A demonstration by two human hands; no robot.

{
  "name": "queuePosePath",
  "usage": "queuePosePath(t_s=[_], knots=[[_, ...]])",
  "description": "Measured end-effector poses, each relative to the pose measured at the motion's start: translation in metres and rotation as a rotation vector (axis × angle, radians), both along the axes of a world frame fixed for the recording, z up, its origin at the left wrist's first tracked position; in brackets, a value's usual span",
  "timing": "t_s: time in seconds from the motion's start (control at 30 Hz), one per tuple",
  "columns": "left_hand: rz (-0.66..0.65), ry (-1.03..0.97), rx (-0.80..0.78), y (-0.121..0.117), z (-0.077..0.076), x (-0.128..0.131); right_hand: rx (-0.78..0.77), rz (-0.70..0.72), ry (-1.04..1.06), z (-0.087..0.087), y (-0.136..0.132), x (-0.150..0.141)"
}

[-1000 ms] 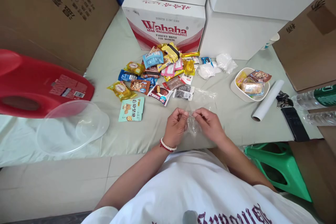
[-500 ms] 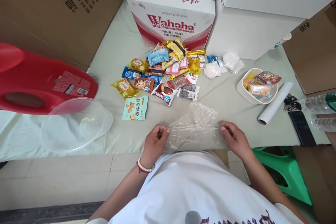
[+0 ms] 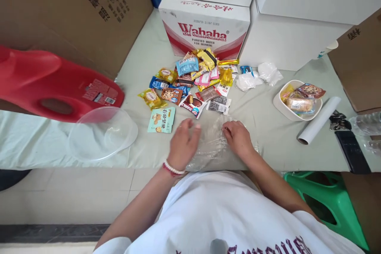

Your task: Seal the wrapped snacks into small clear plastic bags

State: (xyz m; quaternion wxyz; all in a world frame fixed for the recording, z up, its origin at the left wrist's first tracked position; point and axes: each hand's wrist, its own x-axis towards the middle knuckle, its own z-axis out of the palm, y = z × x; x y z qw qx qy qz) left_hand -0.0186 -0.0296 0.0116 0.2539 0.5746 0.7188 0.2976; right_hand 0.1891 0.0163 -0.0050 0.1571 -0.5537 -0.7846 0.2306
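A clear plastic bag [image 3: 208, 149] lies on the table at its front edge, close to my body. My left hand [image 3: 183, 143] hovers by the bag's left side, fingers apart and nothing held. At the bag's upper part, my right hand [image 3: 238, 137] has its fingers pinched together on the thin film. Just beyond the left hand sits a mint-green snack packet [image 3: 161, 120]. Farther back is a heap of wrapped snacks [image 3: 190, 79], with a dark chocolate-pie packet [image 3: 193, 105] and a grey-black packet [image 3: 219, 105] at its near side.
At left are a red jug [image 3: 68, 91] and a clear round lid [image 3: 102, 135]. A Wahaha carton [image 3: 205, 27] stands behind the heap. To the right are a white bowl [image 3: 279, 105] of snacks, a white roll [image 3: 320, 121], a black phone [image 3: 353, 151] and crumpled bags [image 3: 269, 73].
My left hand has let go of the bag's left edge and opened. My right hand has moved left and forward along the bag. The whole view has shifted slightly.
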Motion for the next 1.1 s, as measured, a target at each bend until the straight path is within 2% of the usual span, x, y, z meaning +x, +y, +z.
queuePosePath(t_s=[0.1, 0.2, 0.27, 0.37, 0.47, 0.57, 0.63, 0.7, 0.73, 0.77, 0.8, 0.87, 0.9, 0.93, 1.0, 1.07, 1.1], knots=[[-0.15, 0.081, -0.054, 0.013, -0.011, 0.027, 0.097, 0.04, 0.229, 0.007, -0.003, 0.002], [-0.183, -0.069, -0.136, 0.015, -0.026, 0.043, 0.137, -0.038, 0.445, 0.014, -0.003, 0.012], [-0.143, -0.256, -0.107, 0.014, -0.033, 0.041, 0.086, -0.178, 0.554, 0.014, -0.003, 0.024], [0.011, -0.477, -0.02, 0.012, -0.038, 0.029, -0.088, -0.439, 0.675, 0.006, -0.002, 0.047], [0.134, -0.579, -0.054, 0.014, -0.04, 0.017, -0.238, -0.56, 0.711, -0.003, 0.0, 0.069], [0.174, -0.469, -0.057, 0.019, -0.039, 0.01, -0.349, -0.567, 0.718, -0.006, 0.003, 0.083], [0.215, -0.253, 0.052, 0.019, -0.037, 0.01, -0.366, -0.59, 0.737, -0.004, 0.007, 0.087], [0.244, -0.014, 0.233, 0.016, -0.034, 0.014, -0.359, -0.604, 0.734, -0.004, 0.01, 0.089], [0.197, 0.083, 0.325, 0.013, -0.032, 0.017, -0.354, -0.597, 0.717, -0.004, 0.01, 0.09], [0.081, 0.161, 0.397, 0.01, -0.031, 0.02, -0.349, -0.583, 0.689, -0.006, 0.01, 0.092], [-0.09, 0.22, 0.435, 0.008, -0.031, 0.024, -0.337, -0.564, 0.644, -0.009, 0.009, 0.095], [-0.443, 0.307, 0.396, 0.004, -0.033, 0.031, -0.282, -0.536, 0.485, -0.014, 0.005, 0.108], [-0.56, 0.342, 0.34, 0.002, -0.035, 0.033, -0.247, -0.526, 0.36, -0.014, 0.003, 0.117], [-0.619, 0.374, 0.277, 0.001, -0.038, 0.035, -0.208, -0.516, 0.209, -0.013, 0.002, 0.126], [-0.637, 0.416, 0.18, -0.001, -0.045, 0.036, -0.093, -0.496, -0.093, -0.003, 0.007, 0.14], [-0.646, 0.427, 0.137, -0.004, -0.049, 0.036, 0.086, -0.443, -0.249, 0.016, 0.019, 0.134], [-0.652, 0.427, 0.13, -0.006, -0.05, 0.036, 0.184, -0.395, -0.253, 0.027, 0.027, 0.12]])
